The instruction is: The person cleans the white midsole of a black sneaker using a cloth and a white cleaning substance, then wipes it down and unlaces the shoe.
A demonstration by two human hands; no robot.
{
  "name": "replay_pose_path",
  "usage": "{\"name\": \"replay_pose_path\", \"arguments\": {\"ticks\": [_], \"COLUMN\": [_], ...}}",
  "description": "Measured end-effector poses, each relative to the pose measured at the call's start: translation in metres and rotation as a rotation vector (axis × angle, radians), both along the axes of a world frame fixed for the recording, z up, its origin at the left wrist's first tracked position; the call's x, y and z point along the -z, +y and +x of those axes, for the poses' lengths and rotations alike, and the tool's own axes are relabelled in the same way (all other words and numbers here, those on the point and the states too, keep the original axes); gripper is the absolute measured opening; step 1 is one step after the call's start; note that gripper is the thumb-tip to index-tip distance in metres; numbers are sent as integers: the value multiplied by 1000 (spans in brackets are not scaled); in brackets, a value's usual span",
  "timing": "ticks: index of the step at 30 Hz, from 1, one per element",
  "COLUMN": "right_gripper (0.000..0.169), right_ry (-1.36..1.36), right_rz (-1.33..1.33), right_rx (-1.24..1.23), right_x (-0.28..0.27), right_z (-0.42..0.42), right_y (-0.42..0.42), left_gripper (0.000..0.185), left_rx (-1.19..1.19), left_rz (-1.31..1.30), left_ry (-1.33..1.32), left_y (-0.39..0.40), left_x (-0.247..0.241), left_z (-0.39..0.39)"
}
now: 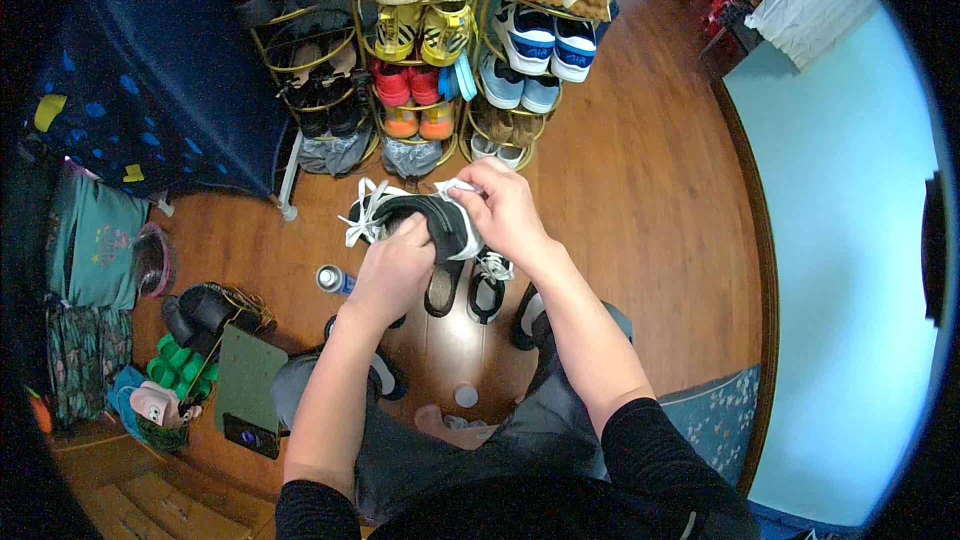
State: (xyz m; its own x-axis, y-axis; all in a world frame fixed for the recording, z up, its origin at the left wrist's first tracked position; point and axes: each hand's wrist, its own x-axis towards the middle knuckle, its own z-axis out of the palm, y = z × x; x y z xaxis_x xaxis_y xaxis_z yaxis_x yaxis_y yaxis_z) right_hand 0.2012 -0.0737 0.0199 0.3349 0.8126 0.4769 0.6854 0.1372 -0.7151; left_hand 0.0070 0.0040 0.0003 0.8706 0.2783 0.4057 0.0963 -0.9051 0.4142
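A black-and-white sneaker (450, 234) with white laces is held above the floor, its toe towards the left. My left hand (397, 262) grips it with the fingers in its opening. Pinched in my right hand (504, 210) is a white wipe or cloth (454, 187), pressed against the sneaker's side near the heel. Below, a second black sneaker (489, 292) with white laces stands on the floor. Beside it lies a dark insole or shoe part (441, 296), partly covered by the held sneaker. A spray can (331, 279) with a pale top stands left of my left hand.
Gold wire racks (457, 101) full of shoes stand ahead. A dark blue fabric cover (195, 75) hangs at the left. Several slippers (180, 367) and a green board (251, 382) lie at the lower left. A white round lid (466, 395) sits between my legs. A pale wall (832, 240) bounds the right.
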Motion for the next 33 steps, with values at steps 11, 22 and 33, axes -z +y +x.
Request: {"name": "replay_pose_path", "arguments": {"ticks": [11, 22, 33], "right_gripper": [10, 14, 10], "right_ry": [-53, -132, -61], "right_rz": [20, 52, 72], "right_rx": [26, -98, 8], "right_x": [6, 11, 7], "right_z": [-5, -23, -16], "right_y": [2, -11, 5], "left_gripper": [24, 26, 22], "left_rx": [31, -134, -101], "left_rz": [42, -172, -145], "left_ry": [35, -151, -91], "left_y": [2, 20, 3], "left_x": [3, -3, -1], "left_z": [-2, 0, -2]}}
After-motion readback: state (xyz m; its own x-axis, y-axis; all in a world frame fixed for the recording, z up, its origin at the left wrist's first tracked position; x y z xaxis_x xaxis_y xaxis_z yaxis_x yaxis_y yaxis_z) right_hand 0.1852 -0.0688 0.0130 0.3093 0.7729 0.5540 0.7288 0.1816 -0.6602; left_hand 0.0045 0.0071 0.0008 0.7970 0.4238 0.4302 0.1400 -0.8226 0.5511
